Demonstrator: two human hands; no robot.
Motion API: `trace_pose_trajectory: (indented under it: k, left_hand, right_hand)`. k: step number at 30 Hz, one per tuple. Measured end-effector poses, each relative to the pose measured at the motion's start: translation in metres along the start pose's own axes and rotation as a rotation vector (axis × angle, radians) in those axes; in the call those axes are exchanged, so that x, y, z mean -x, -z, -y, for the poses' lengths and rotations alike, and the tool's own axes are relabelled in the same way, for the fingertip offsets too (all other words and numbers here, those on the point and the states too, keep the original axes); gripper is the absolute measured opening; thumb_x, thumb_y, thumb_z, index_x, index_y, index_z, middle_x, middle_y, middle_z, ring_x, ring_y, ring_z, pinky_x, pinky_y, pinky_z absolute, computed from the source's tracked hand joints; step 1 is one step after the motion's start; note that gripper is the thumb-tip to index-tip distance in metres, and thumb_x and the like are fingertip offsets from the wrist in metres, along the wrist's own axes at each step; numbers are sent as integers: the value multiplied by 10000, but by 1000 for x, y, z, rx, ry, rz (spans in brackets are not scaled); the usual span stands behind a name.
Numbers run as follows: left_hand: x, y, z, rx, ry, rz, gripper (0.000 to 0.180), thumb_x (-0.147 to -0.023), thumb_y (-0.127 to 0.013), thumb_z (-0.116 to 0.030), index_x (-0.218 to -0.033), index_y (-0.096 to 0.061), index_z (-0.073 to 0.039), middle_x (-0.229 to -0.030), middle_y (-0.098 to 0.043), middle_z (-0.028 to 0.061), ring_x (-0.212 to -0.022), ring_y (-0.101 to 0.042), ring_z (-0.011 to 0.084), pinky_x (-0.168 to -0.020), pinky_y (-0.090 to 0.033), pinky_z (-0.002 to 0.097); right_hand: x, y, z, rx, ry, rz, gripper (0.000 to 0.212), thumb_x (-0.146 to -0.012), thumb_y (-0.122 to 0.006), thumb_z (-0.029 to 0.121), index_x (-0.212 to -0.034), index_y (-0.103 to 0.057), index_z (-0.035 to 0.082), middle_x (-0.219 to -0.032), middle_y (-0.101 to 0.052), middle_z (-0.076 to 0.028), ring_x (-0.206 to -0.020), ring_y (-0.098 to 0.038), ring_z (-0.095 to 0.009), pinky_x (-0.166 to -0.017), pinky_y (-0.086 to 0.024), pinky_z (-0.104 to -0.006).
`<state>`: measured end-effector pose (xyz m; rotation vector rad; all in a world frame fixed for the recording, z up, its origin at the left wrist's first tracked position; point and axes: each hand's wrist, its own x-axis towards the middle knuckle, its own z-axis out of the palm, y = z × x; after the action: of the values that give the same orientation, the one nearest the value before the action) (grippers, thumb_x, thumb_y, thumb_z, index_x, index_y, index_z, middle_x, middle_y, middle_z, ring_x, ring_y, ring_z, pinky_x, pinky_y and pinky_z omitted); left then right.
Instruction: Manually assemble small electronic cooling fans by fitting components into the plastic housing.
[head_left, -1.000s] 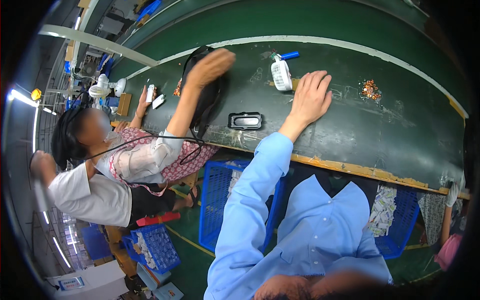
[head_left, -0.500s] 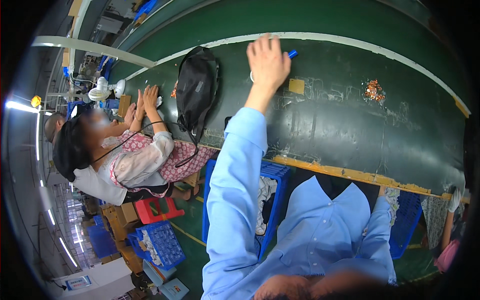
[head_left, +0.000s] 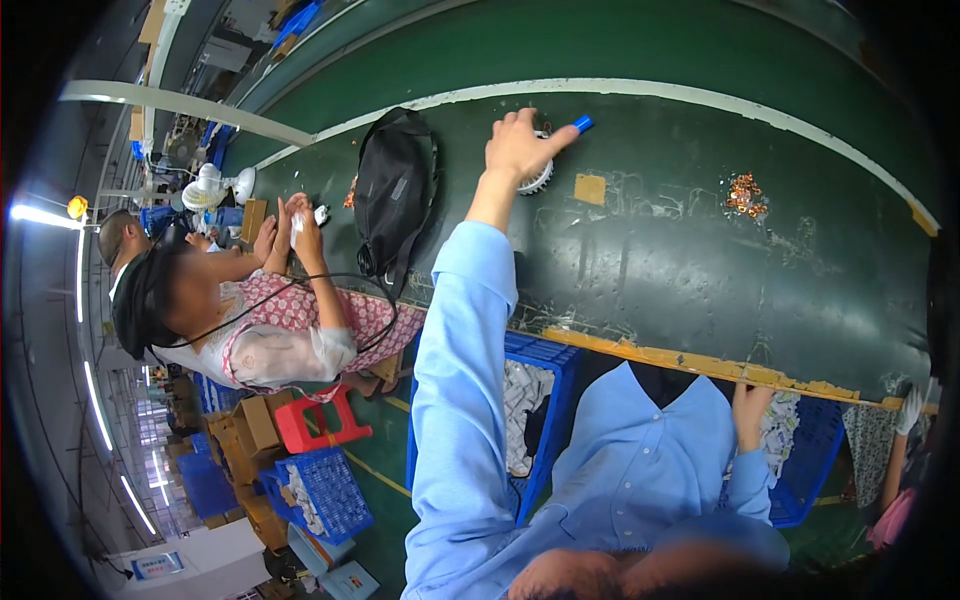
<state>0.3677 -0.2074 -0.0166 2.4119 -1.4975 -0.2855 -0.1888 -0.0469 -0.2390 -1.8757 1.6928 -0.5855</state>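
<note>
So the white, round, ribbed plastic-looking thing point(head_left: 540, 182) sits on the dark green bench point(head_left: 660, 280), partly under the left hand point(head_left: 516, 146), its rim poking out rightward; can't tell if those fingers are clamped; shiny blue cylinder point(head_left: 584, 124) by the thumb tip; right hand point(head_left: 752, 403) is well apart at the bench edge, grip unclear.

The left hand point(head_left: 517, 150) covers much of a white object point(head_left: 540, 183), concealing the grip. The right hand's point(head_left: 752, 408) fingertips disappear at the counter point(head_left: 660, 270). Coppery bits point(head_left: 745, 196) are too small to identify. The far-right co-worker point(head_left: 889, 518) is cut off.
</note>
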Motion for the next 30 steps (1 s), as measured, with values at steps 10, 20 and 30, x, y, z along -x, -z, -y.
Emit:
trace_pose_trajectory:
  k: [10,20,30]
  left_hand:
    - [40,23,-39,-424,10,232,1044,-570,-815,-628,-1415,-487,-111,-1367,-526,184,-1297,-499,345,-1015,-481,499]
    - [69,41,-34,-44,-243,12,993,-597,-814,-438,-1446,-427,-98,-1307,-551,210,-1182,-585,376,-967,-513,477]
    - [181,107,-165,123,-684,99,909,-645,-787,-327,-1434,-436,-44,-1242,-556,147,-1068,-581,303,-895,-506,397]
  right_hand:
    - [43,39,153,-272,517,145,207,-787,-665,38,-988,-650,-9,-1061,-675,-173,-965,-647,-348,-869,-506,-421]
    - [-54,57,223,-409,828,-374,217,-766,-678,23,-981,-670,-1,-942,-695,-165,-862,-682,-344,-770,-543,-400]
    - [-140,118,288,-354,719,-284,508,-802,-738,266,-1236,-596,45,-1246,-602,-151,-1176,-563,-331,-1024,-448,-407]
